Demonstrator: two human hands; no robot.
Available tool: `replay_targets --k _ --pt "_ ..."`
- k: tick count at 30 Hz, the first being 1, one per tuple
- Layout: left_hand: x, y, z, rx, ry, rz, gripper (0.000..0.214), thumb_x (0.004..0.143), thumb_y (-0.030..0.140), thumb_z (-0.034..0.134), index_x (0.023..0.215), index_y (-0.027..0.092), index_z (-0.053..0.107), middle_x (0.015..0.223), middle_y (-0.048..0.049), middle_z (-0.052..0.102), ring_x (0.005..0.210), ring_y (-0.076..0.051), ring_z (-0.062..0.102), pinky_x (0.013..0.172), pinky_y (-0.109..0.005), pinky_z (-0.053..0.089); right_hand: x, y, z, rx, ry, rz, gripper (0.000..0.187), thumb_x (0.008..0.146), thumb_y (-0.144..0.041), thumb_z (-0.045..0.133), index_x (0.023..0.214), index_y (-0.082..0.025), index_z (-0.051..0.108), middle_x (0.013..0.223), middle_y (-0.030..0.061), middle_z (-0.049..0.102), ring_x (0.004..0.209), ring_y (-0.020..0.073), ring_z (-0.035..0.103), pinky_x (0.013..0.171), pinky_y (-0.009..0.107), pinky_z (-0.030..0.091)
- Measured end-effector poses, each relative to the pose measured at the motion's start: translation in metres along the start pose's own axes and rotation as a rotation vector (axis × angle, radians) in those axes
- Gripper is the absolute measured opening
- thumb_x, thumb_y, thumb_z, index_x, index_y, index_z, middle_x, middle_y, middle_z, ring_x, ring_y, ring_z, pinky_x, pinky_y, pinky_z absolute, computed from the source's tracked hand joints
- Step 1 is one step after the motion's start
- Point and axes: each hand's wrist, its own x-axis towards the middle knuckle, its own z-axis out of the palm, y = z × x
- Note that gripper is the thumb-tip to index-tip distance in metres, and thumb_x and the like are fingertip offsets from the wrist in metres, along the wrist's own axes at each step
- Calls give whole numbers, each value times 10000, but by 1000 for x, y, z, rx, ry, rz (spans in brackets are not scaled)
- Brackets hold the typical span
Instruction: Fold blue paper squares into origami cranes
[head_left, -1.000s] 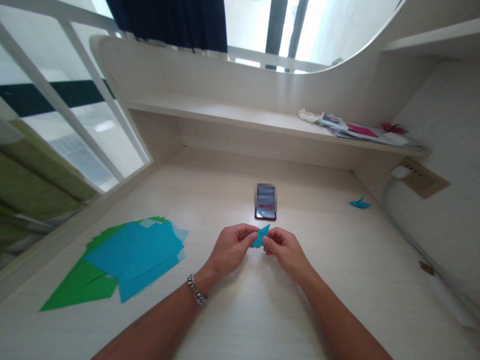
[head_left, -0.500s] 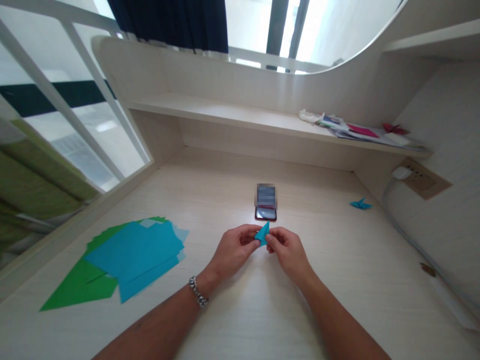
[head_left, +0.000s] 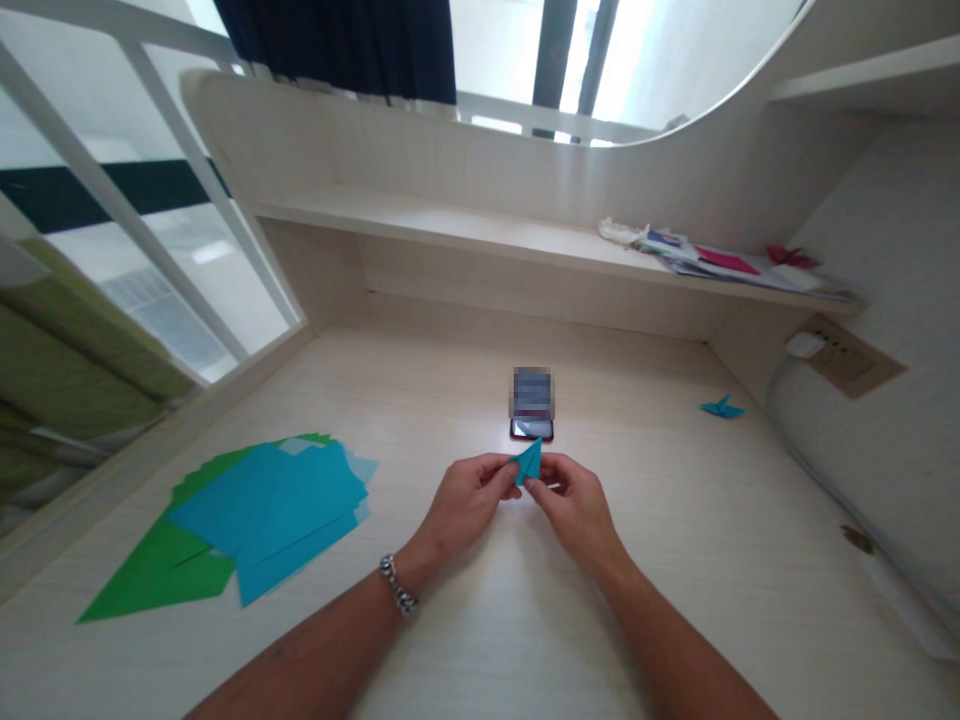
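Note:
A small folded piece of blue paper (head_left: 529, 462) is held between my two hands, with one pointed tip sticking up. My left hand (head_left: 471, 494) pinches its left side between thumb and fingers. On its lower right edge lies the thumb of my right hand (head_left: 577, 496), with the fingers curled behind the paper. Just beyond the hands, a phone (head_left: 532, 428) lies on the desk, its upper part blurred out. A finished-looking blue origami bird (head_left: 722, 408) rests at the far right of the desk.
Blue paper sheets (head_left: 277, 500) lie fanned over green sheets (head_left: 150, 580) on the left of the desk. A shelf (head_left: 450, 222) runs along the back, with papers (head_left: 720, 260) at its right. A cable (head_left: 795, 450) hangs from the wall socket (head_left: 855, 355).
The folded blue paper has turned slightly between my hands, its tip a little higher and further right. My right thumb has shifted down and left along its edge.

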Motion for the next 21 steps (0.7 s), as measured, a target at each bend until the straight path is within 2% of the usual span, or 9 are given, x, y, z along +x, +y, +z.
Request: replay_targets --k 3,6,10,15,17,21 --pt "0 0 0 17 -19 0 290 873 357 521 832 134 701 782 -76 694 724 -181 648 678 -283 524 1 4 -1 -15 -7 18 231 845 -297 532 977 -177 679 855 58 701 735 190 635 631 286 508" --pt "0 0 1 0 -32 21 239 845 326 568 945 147 691 878 -81 704 773 -186 655 724 -295 527 2 6 -2 -48 -19 55 285 877 -355 478 853 -159 684 729 49 672 667 180 616 577 266 484" --pt "-2 0 3 24 10 71 301 786 256 637 1071 164 657 973 -79 705 822 -194 662 771 -303 523 1 6 -1 -86 -31 79 318 859 -381 501 692 -158 654 653 38 643 614 165 585 549 252 458" --pt "-4 0 3 107 81 77 390 811 292 609 1184 179 602 936 -68 709 778 -186 655 750 -300 515 2 4 0 66 -52 183 330 821 -430 542 703 -147 666 642 45 641 585 162 583 503 242 442" --pt "-4 0 3 91 112 70 353 833 324 580 1152 179 623 919 -64 709 769 -185 652 734 -294 512 3 3 0 138 -59 228 318 790 -435 576 706 -142 668 635 48 641 587 164 589 489 235 439" --pt "1 -2 2 -48 117 -18 295 858 374 534 961 137 678 815 -64 696 699 -171 637 652 -273 515 5 0 -1 296 -81 331 285 757 -413 611 724 -136 666 668 62 655 616 165 607 482 219 433"
